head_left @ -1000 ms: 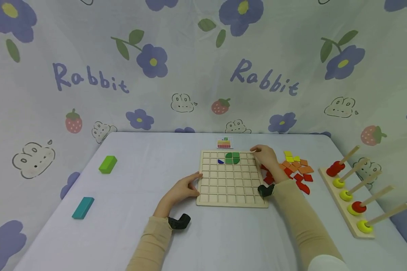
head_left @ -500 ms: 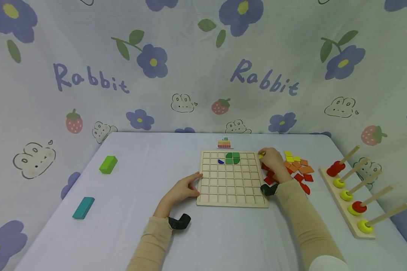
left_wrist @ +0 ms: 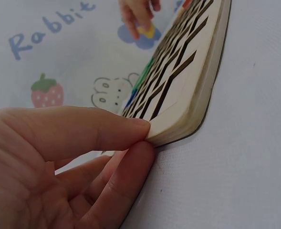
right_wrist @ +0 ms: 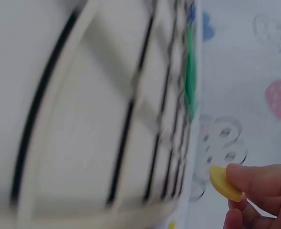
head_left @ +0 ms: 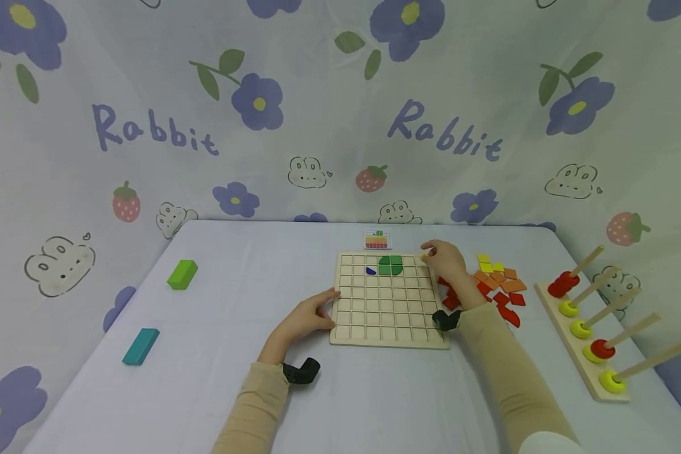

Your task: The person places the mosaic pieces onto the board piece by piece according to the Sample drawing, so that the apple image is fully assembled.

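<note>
A wooden grid board [head_left: 387, 309] lies on the white table. My left hand [head_left: 303, 321] is at its left edge; in the left wrist view the thumb and a finger [left_wrist: 130, 164] hold the board's corner. My right hand [head_left: 447, 260] is over the board's far right corner, pinching a small yellow quarter-round tile [right_wrist: 223, 183] between thumb and fingertip. Green rounded tiles [head_left: 390, 265] form a patch in the board's far rows, with a small blue tile [head_left: 371, 271] just left of it. A pattern card [head_left: 377, 239] lies behind the board.
Red tiles [head_left: 509, 316], orange tiles [head_left: 513, 285] and yellow tiles [head_left: 485, 263] are scattered right of the board. Farther right stands a peg stacker [head_left: 584, 353] with red and yellow rings. A green block [head_left: 182, 275] and a teal block [head_left: 141, 347] lie at left.
My right hand first drew back right from the board's far corner, then came back left over it with the yellow tile. The left hand stays at the board's left edge.
</note>
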### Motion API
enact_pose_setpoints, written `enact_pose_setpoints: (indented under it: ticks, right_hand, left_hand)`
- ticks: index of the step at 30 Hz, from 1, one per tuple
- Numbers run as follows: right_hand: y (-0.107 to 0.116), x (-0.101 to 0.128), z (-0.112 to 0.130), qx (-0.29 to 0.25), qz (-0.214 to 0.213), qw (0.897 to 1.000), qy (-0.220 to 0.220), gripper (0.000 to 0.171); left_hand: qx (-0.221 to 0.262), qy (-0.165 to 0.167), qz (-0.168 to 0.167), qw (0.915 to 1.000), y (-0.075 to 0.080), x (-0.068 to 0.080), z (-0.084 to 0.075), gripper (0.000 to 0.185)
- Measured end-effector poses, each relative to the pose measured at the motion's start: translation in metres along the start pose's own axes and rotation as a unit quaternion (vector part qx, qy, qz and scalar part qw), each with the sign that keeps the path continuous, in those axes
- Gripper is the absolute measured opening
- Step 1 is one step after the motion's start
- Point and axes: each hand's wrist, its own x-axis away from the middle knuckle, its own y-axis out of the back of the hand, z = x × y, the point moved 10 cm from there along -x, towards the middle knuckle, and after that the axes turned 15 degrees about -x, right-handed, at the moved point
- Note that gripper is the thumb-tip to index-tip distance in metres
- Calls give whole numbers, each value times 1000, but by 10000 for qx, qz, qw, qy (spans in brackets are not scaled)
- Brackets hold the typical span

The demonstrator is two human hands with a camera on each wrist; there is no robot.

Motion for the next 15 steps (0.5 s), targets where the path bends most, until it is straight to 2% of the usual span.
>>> enact_pose_setpoints:
  ticks: [2,4,6,9,12,15]
  right_hand:
    - [-11,3,17,-504,130,9986,85,30]
    - [-25,4,33,-1160,313,9926,178,29]
    - [-40,5,43,-1889,474,9808,54,29]
    - [-67,4,51,-2697,710,9601,-211,32]
    - [-92,3,53,-3063,892,9459,-593,37]
    - [-113,1,55,-3246,1105,9358,-819,38]
  left_hand:
    - [2,27,-10,10000,0,1,0,68]
    - [-4,52,-19,10000,1,1,-1,68]
    - [-10,73,-21,10000,1,1,-1,68]
    - [-24,76,-14,10000,1,1,0,69]
    - [-40,68,10,10000,1,1,0,68]
    - [-55,75,48,9999,0,0,0,68]
